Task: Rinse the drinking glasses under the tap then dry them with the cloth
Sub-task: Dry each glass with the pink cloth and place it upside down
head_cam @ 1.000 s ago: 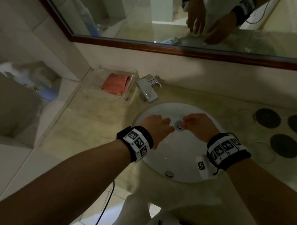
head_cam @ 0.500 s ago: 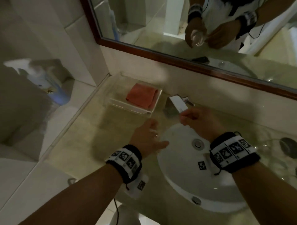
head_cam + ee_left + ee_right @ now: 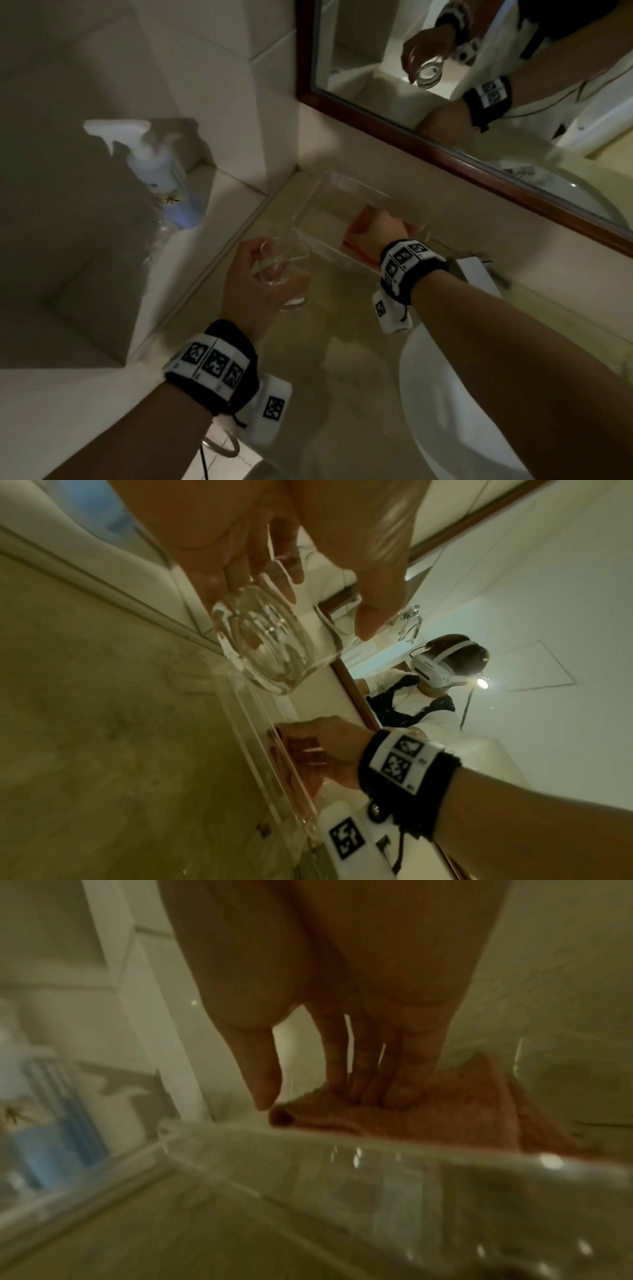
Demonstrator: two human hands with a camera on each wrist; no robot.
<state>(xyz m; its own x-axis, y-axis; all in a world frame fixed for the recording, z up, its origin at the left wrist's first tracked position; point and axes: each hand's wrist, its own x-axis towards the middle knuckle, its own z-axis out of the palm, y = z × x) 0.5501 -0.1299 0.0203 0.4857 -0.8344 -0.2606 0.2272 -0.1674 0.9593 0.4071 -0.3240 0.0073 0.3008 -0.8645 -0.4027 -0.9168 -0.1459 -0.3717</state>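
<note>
Beige stone countertop point(image 3: 318, 342) fills the centre of the head view, with a framed mirror point(image 3: 445, 137) at upper right and the white basin point(image 3: 445, 411) at lower right.

Step in hand: changeover from rinsing to drying, judged from the positions below.

- Left hand point(image 3: 250, 284), centre of the head view: fingers and thumb curled round a clear drinking glass point(image 3: 287, 274), held above the countertop and tilted. The left wrist view shows its thick base point(image 3: 260, 647) at centre frame.
- Right hand point(image 3: 380, 236), right of centre: reaching into a clear tray point(image 3: 329, 212) against the wall. In the right wrist view the fingers point(image 3: 363, 1074) extend straight down with tips pressed onto the orange-pink cloth point(image 3: 462, 1110); the thumb stands apart. The hand is not yet closed on the cloth.
- The tap point(image 3: 476, 274) sits just beyond the right wrist, at centre right.

Next move, as judged: close fingers and thumb on the cloth, lift it over the tray wall, and bring it to the glass. Keep the left-hand grip firm; the glass is probably wet and slippery.
</note>
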